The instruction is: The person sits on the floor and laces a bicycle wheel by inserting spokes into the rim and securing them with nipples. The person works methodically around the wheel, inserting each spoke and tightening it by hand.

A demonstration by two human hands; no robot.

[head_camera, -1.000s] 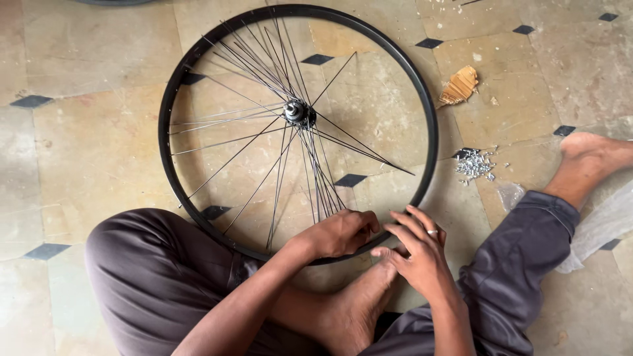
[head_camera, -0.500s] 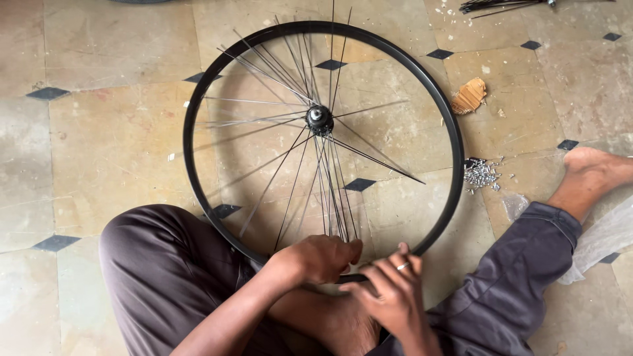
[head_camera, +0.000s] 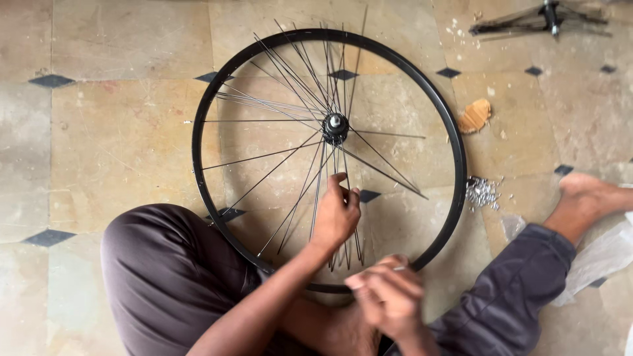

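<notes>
the right hand (head_camera: 389,300) sits nearest, low over the near edge of the black rim (head_camera: 455,191), fingers curled in around something small and pale at their tips; it is too blurred to tell what it grips. half a second ago both hands were bunched together at that near edge. now the left hand (head_camera: 336,214) has climbed up into the loose spokes (head_camera: 290,165), its fingers pinched around one or two of them below the hub (head_camera: 335,124), so the work has shifted from the rim to sorting a spoke. the wheel lies flat on the floor (head_camera: 119,151) between the person's bent legs. the floor is worn beige tile with small dark diamonds. a heap of small metal bits (head_camera: 482,191) lies just right of the rim, a bundle of spare spokes (head_camera: 541,18) farther off.
</notes>
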